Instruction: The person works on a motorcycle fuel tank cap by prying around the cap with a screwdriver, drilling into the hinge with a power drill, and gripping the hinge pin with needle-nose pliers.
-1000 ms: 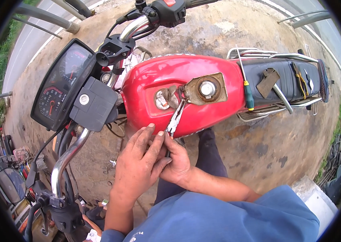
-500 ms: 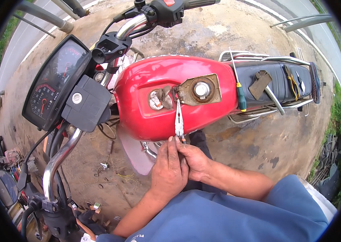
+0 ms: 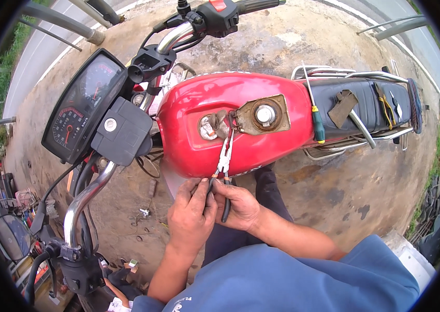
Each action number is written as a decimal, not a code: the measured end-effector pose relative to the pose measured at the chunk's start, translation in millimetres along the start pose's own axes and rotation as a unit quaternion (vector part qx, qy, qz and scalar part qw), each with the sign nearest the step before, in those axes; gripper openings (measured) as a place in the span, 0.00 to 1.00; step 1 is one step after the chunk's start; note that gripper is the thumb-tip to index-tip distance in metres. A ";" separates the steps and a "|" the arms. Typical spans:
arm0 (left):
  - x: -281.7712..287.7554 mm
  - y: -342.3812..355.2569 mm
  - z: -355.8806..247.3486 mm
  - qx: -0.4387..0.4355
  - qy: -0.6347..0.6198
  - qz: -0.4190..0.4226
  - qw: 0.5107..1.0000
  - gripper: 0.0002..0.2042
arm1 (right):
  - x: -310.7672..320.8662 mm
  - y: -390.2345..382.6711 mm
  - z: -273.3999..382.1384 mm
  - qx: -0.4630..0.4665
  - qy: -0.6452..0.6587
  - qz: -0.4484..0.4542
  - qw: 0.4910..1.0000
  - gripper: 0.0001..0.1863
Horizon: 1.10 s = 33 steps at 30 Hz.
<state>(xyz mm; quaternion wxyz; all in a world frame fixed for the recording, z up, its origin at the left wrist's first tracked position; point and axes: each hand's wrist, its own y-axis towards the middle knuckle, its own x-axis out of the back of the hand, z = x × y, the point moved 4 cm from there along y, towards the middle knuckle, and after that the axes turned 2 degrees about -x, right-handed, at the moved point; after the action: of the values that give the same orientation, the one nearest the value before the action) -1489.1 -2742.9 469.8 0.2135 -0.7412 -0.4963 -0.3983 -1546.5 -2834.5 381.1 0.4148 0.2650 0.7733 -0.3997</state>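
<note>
Left hand (image 3: 190, 214) moved left; right hand (image 3: 240, 209) shares one pliers (image 3: 224, 162), two handles (image 3: 225, 209).

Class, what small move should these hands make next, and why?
Probably squeeze the handles together: they stand apart in the left hand and right hand, and the tips of the pliers are at the narrow end of the metal plate.

Downward fisheye from head height (edges uncertain)

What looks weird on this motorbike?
The metal plate around the round silver cap looks stained rusty brown, though the red tank around it is shiny. Yellow-handled pliers lie on the black seat, where people usually sit.
</note>
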 end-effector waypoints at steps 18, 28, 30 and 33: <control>19.7 27.7 11.3 -0.104 0.024 0.030 0.994 0.17 | -18.3 26.1 -15.7 0.068 0.054 0.074 0.993 0.21; 4.5 16.5 -11.0 -0.122 0.147 0.102 0.976 0.18 | -20.2 13.9 -16.1 0.145 0.006 -0.067 0.987 0.18; -3.8 10.0 -16.2 -0.142 0.141 0.079 0.977 0.19 | -15.2 5.4 -10.1 0.111 -0.038 -0.091 0.989 0.16; -13.0 -1.5 -25.4 -0.105 0.077 0.138 0.982 0.25 | -5.7 -15.2 3.5 0.077 -0.082 -0.144 0.983 0.16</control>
<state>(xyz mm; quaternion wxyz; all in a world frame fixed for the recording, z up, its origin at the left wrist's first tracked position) -1502.6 -2767.7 474.3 0.2252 -0.7879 -0.3266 -0.4710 -1553.3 -2846.2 390.9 0.3934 0.1482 0.7336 -0.5339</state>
